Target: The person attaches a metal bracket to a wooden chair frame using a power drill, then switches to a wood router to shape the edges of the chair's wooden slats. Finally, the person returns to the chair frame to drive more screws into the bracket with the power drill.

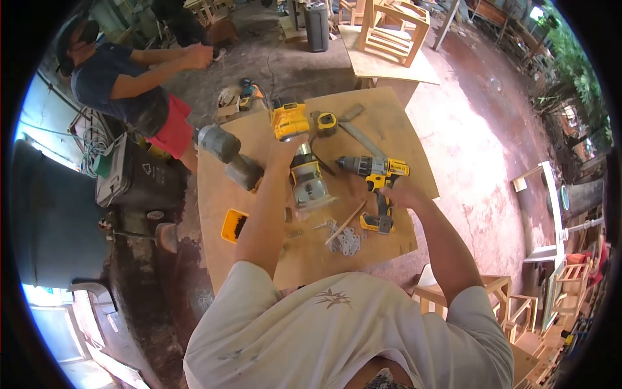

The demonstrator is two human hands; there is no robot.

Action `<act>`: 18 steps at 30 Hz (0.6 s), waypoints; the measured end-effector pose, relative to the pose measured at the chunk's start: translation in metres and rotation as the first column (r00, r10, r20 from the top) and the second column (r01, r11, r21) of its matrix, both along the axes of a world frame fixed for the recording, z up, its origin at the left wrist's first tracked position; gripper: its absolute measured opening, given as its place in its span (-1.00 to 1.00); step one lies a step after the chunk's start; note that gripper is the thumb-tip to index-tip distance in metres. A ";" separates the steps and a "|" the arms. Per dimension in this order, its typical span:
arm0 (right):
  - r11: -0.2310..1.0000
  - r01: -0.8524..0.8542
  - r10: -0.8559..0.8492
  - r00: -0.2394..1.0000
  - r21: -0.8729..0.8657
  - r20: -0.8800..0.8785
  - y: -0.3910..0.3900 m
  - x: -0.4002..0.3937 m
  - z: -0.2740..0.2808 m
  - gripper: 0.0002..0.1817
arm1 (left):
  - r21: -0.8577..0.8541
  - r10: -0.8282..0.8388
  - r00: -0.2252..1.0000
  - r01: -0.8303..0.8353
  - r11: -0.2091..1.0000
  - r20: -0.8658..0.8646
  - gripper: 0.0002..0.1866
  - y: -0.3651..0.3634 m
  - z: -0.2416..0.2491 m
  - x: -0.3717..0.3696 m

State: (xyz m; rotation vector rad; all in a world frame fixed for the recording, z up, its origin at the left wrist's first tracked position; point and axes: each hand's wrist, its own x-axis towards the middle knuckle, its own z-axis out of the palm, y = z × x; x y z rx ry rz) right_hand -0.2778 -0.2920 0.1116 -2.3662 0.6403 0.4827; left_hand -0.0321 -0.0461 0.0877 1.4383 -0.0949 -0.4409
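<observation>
My left hand (pixel 293 148) is closed on a yellow and black cordless router (pixel 310 181), between its yellow top and its clear base. My right hand (pixel 403 196) is at the handle of a yellow and black cordless drill (pixel 374 167), its fingers partly hidden against the grip. The drill's chuck points left. Between the two tools lie a pencil (pixel 346 222) and a pile of metal plates (pixel 345 242). A yellow tape measure (pixel 327 123) sits beyond the router. Left of my forearm are a grey and black power tool (pixel 232 157) and a yellow box (pixel 233 225) with dark small pieces inside.
The tools lie on a wooden board tabletop (pixel 389 110). A co-worker (pixel 123 84) stands at the left with both arms stretched forward. A second table (pixel 414 71) at the back bears a wooden frame (pixel 395 32). Wooden chairs (pixel 505 292) stand at the right; a dark bin (pixel 110 178) is at the left.
</observation>
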 end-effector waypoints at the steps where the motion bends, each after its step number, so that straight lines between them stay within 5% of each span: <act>1: 0.998 0.033 -0.028 0.994 -0.046 0.110 0.010 0.008 0.037 -0.43 | -0.009 -0.021 0.999 0.022 1.000 0.045 -0.35 0.003 0.015 -0.009; 2: 0.994 0.066 -0.046 0.976 -0.086 0.215 0.026 0.021 0.066 -0.37 | -0.013 -0.016 0.999 0.017 1.000 0.040 -0.35 0.004 0.024 -0.021; 4: 0.993 0.042 -0.103 0.747 0.108 0.656 0.043 0.046 0.083 -0.29 | 0.195 0.115 0.910 -0.207 0.959 0.398 -0.26 0.001 0.040 -0.045; 6: 0.982 -0.132 -0.032 0.580 0.132 0.814 0.072 0.070 0.120 -0.19 | 0.129 0.091 0.876 -0.171 0.977 0.474 -0.17 0.000 0.044 -0.074; 10: 0.958 -0.285 0.142 0.592 0.041 0.793 0.097 0.083 0.149 -0.04 | 0.127 -0.015 0.788 -0.080 0.989 0.616 -0.01 0.002 0.076 -0.126; 12: 0.954 -0.284 0.146 0.717 0.095 0.681 0.098 0.073 0.148 0.04 | 0.193 -0.046 0.794 -0.091 0.977 0.607 -0.01 0.008 0.082 -0.131; 16: 0.973 -0.227 0.183 0.678 -0.034 0.712 0.114 0.056 0.156 0.02 | 0.049 -0.096 0.794 0.083 0.995 0.600 -0.07 0.021 0.064 -0.131; 18: 0.921 -0.370 0.363 0.697 -0.123 0.619 0.114 0.059 0.176 -0.07 | -0.045 -0.088 0.826 0.136 0.990 0.557 -0.12 0.025 0.059 -0.130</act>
